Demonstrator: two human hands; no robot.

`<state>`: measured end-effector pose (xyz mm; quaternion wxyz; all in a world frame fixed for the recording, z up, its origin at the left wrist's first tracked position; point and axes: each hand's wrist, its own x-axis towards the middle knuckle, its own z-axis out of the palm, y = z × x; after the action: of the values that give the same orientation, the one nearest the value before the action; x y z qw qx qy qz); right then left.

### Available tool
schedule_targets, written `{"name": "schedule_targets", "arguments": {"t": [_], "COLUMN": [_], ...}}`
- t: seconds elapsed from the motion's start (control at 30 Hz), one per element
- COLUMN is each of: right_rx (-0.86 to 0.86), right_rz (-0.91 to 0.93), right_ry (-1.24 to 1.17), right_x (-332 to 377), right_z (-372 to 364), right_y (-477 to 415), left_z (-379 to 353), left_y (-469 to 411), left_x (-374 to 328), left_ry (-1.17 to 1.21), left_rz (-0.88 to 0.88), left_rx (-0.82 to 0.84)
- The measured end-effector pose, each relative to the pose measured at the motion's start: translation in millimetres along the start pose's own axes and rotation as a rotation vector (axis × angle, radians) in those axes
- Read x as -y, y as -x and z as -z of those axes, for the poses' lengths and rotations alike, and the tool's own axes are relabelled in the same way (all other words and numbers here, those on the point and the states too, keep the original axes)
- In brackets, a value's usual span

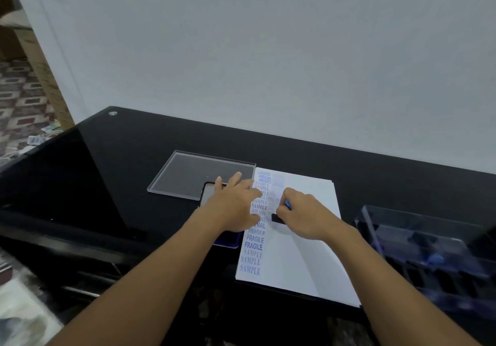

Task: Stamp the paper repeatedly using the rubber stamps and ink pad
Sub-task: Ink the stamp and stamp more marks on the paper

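A white paper (pixel 303 243) lies on the black table, its left column filled with blue prints reading AMENDED, SAMPLE, FRAGILE. My right hand (pixel 303 216) grips a rubber stamp (pixel 277 218) with a black base and blue handle, pressed onto the paper beside that column. My left hand (pixel 236 206) lies flat with fingers spread across the paper's left edge. Under it, the blue ink pad (pixel 228 242) shows only at its lower corner, and its open lid (pixel 208 195) peeks out above the wrist.
A clear acrylic lid (pixel 193 176) lies flat behind the ink pad. At the right stands a clear acrylic box (pixel 429 254) holding several more stamps. The table's front edge runs just below the paper, and a white wall rises behind.
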<state>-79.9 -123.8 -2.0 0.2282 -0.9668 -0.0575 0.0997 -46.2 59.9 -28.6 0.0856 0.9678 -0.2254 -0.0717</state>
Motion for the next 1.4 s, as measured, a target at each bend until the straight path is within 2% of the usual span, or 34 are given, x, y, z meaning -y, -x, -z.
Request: {"name": "schedule_targets", "arguments": {"t": [0.17,0.43,0.67,0.87,1.4], "right_rx": [0.043,0.079,0.067,0.001,-0.053], "right_rz": [0.026,0.041,0.035,0.006,0.009], "right_ry": [0.042,0.102,0.172,0.135,0.129], "right_x": [-1.0,7.8,9.4,8.1,8.4], "right_z": [-5.3,-7.8,-15.5,-25.9,-30.3], "right_y": [-0.4,-1.1,-1.4,-0.8,-0.2], "left_z": [4.1,1.1,6.0,10.9,11.8], "left_y": [1.3,-1.1,-1.5,-0.1,-1.9], "left_x": [-7.1,-8.5,-8.0,-12.6,-18.3], "left_ry": [-0.094,-0.110,-0.146,-0.134,-0.141], "left_rz": [-0.029,-0.047,-0.033,-0.017,0.013], "left_rx": [0.113,0.120,0.196,0.293,0.316]}}
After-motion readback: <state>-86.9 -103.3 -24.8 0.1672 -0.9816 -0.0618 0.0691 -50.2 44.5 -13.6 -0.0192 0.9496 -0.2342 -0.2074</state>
